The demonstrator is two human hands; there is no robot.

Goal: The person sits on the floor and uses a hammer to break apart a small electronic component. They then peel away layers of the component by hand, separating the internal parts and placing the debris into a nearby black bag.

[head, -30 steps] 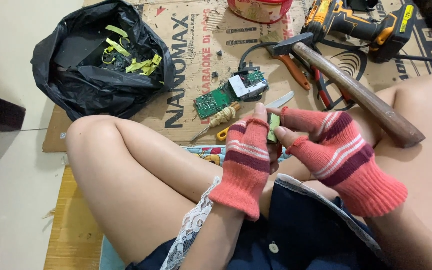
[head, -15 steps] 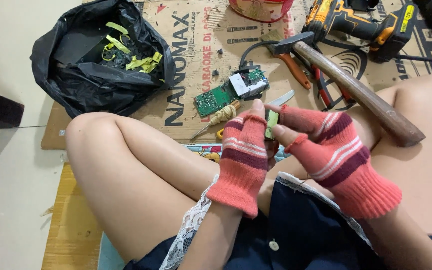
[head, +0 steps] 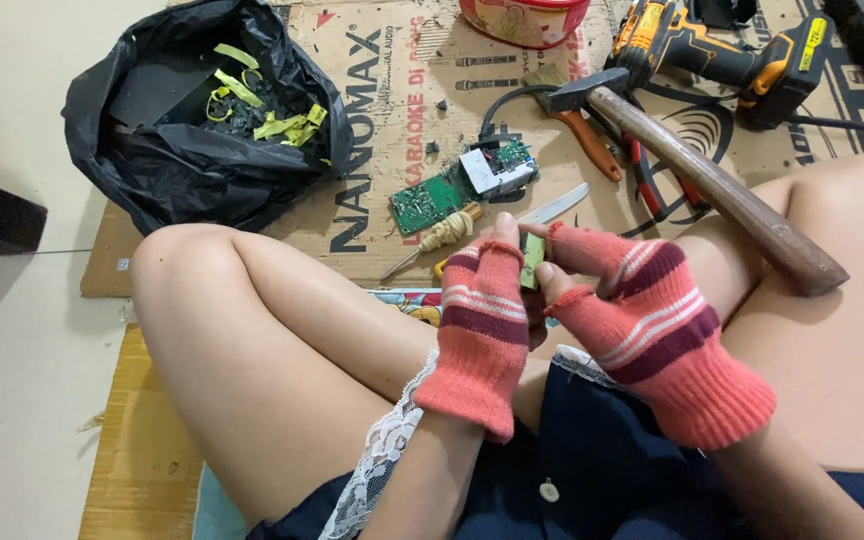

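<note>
From my remote station I noted both hands raised together over the lap, each in a fingerless knitted glove of coral red with pale and dark maroon stripes. The left hand [head: 482,325] and the right hand [head: 642,320] met around a small green strip [head: 531,262], which stood roughly upright between them; the bare fingertips of both hands were closed on it, the left thumb against its near edge and the right fingers on its far side. How firmly either hand pinched it I could not tell. The strip sat just above the crossed legs, near the front edge of the cardboard sheet [head: 382,110] that covered the floor. On that sheet, just beyond the hands, lay a green circuit board [head: 430,200] with a white and grey block [head: 497,168] touching its right end, a screwdriver with a wrapped handle [head: 442,235] and a flat metal blade [head: 557,208]. A wooden-handled hammer [head: 722,190] rested diagonally, its handle end lying on the right thigh. Orange-handled pliers [head: 592,140] lay beside the hammer head, and a yellow and black cordless drill [head: 712,50] lay farther back. A black plastic bag [head: 182,150] at the left held yellow-green scraps [head: 272,115].
</note>
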